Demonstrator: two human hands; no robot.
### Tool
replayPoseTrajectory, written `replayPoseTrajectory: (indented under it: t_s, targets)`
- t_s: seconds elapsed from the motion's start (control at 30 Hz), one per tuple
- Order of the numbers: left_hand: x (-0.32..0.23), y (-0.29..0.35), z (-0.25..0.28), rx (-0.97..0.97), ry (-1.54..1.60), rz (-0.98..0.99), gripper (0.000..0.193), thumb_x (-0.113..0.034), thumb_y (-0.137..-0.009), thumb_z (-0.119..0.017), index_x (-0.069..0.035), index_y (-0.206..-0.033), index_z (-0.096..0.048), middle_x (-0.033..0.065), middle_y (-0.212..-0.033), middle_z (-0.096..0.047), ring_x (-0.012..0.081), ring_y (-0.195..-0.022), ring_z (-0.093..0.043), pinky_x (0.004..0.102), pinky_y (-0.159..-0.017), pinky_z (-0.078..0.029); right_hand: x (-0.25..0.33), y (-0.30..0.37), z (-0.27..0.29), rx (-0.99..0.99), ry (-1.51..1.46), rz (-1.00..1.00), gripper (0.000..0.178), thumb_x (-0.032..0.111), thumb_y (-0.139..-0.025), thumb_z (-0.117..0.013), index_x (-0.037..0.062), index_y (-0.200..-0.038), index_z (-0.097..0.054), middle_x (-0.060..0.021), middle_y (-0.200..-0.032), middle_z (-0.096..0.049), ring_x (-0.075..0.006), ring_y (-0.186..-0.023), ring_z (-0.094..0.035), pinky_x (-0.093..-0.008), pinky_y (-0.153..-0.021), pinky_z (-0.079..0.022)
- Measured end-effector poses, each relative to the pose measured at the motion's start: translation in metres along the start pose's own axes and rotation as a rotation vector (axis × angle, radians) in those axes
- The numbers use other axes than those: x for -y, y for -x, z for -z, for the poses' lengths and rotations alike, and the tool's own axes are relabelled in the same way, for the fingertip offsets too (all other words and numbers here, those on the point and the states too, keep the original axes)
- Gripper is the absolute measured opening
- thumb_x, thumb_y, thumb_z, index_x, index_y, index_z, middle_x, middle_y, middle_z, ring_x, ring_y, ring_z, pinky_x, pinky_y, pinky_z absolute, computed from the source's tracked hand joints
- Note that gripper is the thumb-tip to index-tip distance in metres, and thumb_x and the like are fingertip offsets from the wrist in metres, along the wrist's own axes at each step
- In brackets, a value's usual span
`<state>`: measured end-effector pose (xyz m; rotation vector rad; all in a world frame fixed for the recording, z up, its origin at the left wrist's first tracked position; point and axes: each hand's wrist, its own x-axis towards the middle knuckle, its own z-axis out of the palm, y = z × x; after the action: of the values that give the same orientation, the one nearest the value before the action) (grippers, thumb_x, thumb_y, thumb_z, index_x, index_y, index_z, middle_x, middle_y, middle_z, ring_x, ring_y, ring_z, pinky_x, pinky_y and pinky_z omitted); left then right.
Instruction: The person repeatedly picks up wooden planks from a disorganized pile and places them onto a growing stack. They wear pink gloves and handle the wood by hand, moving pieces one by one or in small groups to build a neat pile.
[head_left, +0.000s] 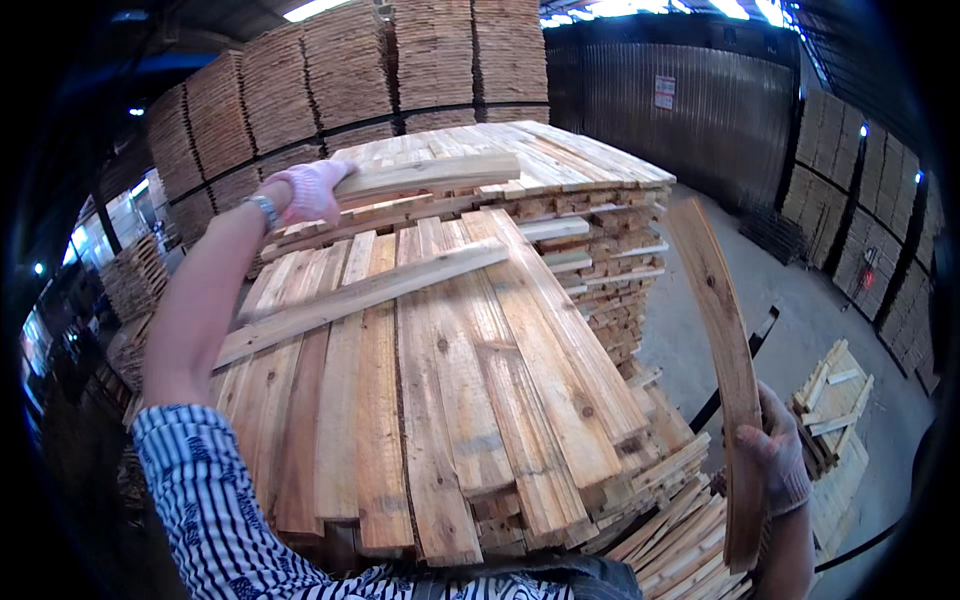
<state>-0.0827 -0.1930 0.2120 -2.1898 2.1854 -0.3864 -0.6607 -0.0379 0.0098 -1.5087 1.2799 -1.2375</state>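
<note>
In a pale pinkish work glove, my left hand [312,192] reaches out to the far stack and grips the left end of a short wooden board [430,174]. That board lies crosswise near the front edge of the far stack. My right hand [775,450], also gloved, is closed around the lower part of a long wooden plank [715,290] held almost upright at the right, beside the stack. Between my arms spreads a layer of side-by-side planks [440,380]. A narrow wooden strip [365,300] lies slantwise across them.
Behind the planks stands a tall board stack [610,265] with uneven ends. Thin offcuts [675,530] are heaped low at the right front. A small pallet of boards [838,395] rests on the concrete floor [700,345]. Towering lumber piles [350,70] line the back.
</note>
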Motion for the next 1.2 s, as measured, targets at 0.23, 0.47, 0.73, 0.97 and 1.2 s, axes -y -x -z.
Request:
replayPoseTrajectory:
  t_s: [0.23, 0.47, 0.73, 0.97, 1.2]
  targets:
    - [0.035, -0.078, -0.111, 0.293, 0.103, 0.044, 0.049, -0.008, -0.07, -0.071, -0.003, -0.118, -0.06, 0.0141, -0.086, -0.068, 0.0247, -0.074, -0.066, 0.0402, -0.061, -0.052, -0.002, 0.011, -0.016, 0.036, -0.078, -0.07, 0.097, 0.045, -0.065, -0.083, -0.005, -0.14, -0.049, -0.0098, -0.115, -0.063, -0.0167, -0.1, -0.061, -0.0303, -0.086, -0.05]
    - [0.006, -0.07, -0.103, 0.175, 0.006, -0.065, 0.064, -0.008, -0.078, -0.064, -0.009, -0.141, -0.052, 0.0192, -0.129, -0.064, 0.035, -0.115, -0.065, 0.0458, -0.093, -0.054, -0.013, 0.034, -0.014, 0.019, -0.042, -0.105, 0.056, 0.019, -0.086, -0.071, 0.0024, -0.136, -0.051, -0.0062, -0.098, -0.061, -0.0184, -0.085, -0.062, -0.0291, -0.073, -0.053]
    - [0.012, -0.103, -0.124, 0.237, 0.115, 0.002, 0.08, -0.001, -0.074, -0.065, -0.011, -0.15, -0.044, 0.0187, -0.141, -0.057, 0.034, -0.129, -0.057, 0.0451, -0.102, -0.05, 0.001, 0.033, -0.027, 0.039, -0.083, -0.12, 0.056, 0.02, -0.085, -0.074, 0.0036, -0.133, -0.051, -0.0051, -0.095, -0.061, -0.017, -0.079, -0.061, -0.0275, -0.068, -0.052]
    - [0.026, -0.091, -0.129, 0.189, 0.11, 0.067, 0.076, 0.006, -0.068, -0.068, -0.007, -0.14, -0.05, 0.0229, -0.125, -0.065, 0.0377, -0.115, -0.065, 0.0469, -0.086, -0.056, -0.001, 0.047, -0.036, 0.099, -0.134, -0.16, 0.056, 0.02, -0.085, -0.074, 0.0031, -0.133, -0.051, -0.006, -0.095, -0.062, -0.0172, -0.077, -0.061, -0.0297, -0.064, -0.054]
    - [0.03, -0.097, -0.144, 0.007, 0.136, 0.013, 0.078, 0.009, -0.073, -0.061, -0.009, -0.147, -0.046, 0.0225, -0.133, -0.061, 0.0364, -0.12, -0.063, 0.0455, -0.091, -0.054, -0.023, 0.053, -0.011, 0.016, -0.119, -0.141, 0.054, 0.015, -0.087, -0.069, 0.0024, -0.136, -0.05, -0.0076, -0.1, -0.063, -0.0183, -0.081, -0.063, -0.0304, -0.067, -0.057]
